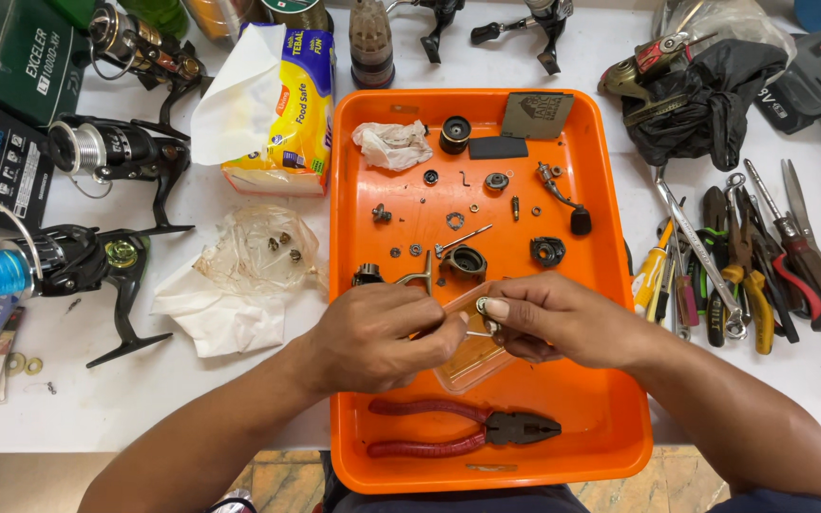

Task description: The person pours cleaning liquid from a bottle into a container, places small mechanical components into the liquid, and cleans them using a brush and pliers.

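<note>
Nearest, red-handled pliers (463, 432) are lying untouched along the near end of the orange tray (620, 418), while just beyond them a small ring-shaped metal part (481, 305) is being pinched in the right hand (563, 321) and a thin pin (478, 333) is being held narrowly by the left hand (377, 337). A fitting step is judged to be in hand, calling next for fine alignment; the pin's long axis is running left to right, pointing right. Farther off, about 15 small reel parts (467, 258) are lying scattered.

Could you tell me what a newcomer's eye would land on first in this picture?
The orange tray at centre, strewn with small reel parts. Over it the left hand and right hand pinch a tiny ring, with red pliers below. Fishing reels line the left, hand tools the right.
</note>
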